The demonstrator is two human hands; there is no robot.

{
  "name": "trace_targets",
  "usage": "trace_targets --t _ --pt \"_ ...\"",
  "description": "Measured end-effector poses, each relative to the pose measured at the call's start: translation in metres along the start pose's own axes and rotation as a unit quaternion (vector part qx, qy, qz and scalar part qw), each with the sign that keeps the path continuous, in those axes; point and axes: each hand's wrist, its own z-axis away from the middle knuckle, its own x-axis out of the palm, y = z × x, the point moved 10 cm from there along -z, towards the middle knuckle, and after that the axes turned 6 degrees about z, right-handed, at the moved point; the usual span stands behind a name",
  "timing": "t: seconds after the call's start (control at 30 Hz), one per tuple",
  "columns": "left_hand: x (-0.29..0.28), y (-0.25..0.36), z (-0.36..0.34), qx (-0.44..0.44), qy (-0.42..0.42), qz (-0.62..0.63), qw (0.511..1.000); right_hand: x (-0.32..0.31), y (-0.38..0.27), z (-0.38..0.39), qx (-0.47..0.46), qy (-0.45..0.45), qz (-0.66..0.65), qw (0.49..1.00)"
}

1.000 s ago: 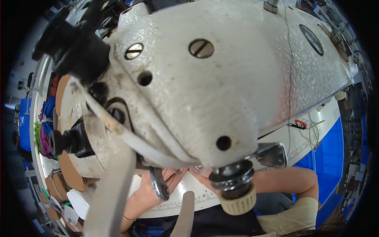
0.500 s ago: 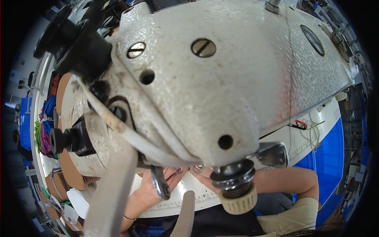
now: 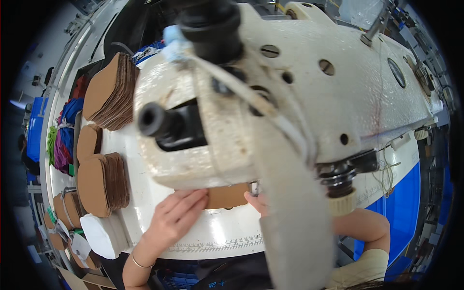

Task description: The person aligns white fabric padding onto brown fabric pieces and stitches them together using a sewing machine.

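Observation:
My left hand [image 3: 177, 217], with a metal bangle at the wrist, lies below the cream sewing machine head [image 3: 299, 72], its fingers closed on the left end of a brown flat piece [image 3: 226, 197]. A fingertip of my right hand [image 3: 257, 204] shows at the piece's right end, beside small metal parts; its other fingers are hidden behind a pale, blurred machine arm [image 3: 295, 212]. The piece lies low under the machine head, over the white work surface [image 3: 212, 237], which has a printed scale along its front edge.
Stacks of brown cut pieces [image 3: 101, 183] and white pieces [image 3: 101, 234] line the left, beside coloured cloth bundles [image 3: 65, 140]. A blue bin [image 3: 398, 208] sits right of the work surface. Loose thread [image 3: 389, 169] and a black knob [image 3: 154, 121] on the machine also show.
The view has shifted, moving the machine head rightward in the picture and exposing the left stacks, the brown piece and more of my left hand. The right hand is more hidden now.

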Motion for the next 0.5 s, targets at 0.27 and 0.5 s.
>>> trace_targets --t 0.27,0.5 --pt "-0.018 -0.023 0.035 0.022 0.044 -0.013 0.999 -0.006 0.003 -0.008 0.003 0.024 0.021 0.999" --pt "-0.014 -0.023 0.044 0.059 0.034 -0.041 0.997 -0.012 0.001 -0.012 0.009 0.050 0.037 0.998"
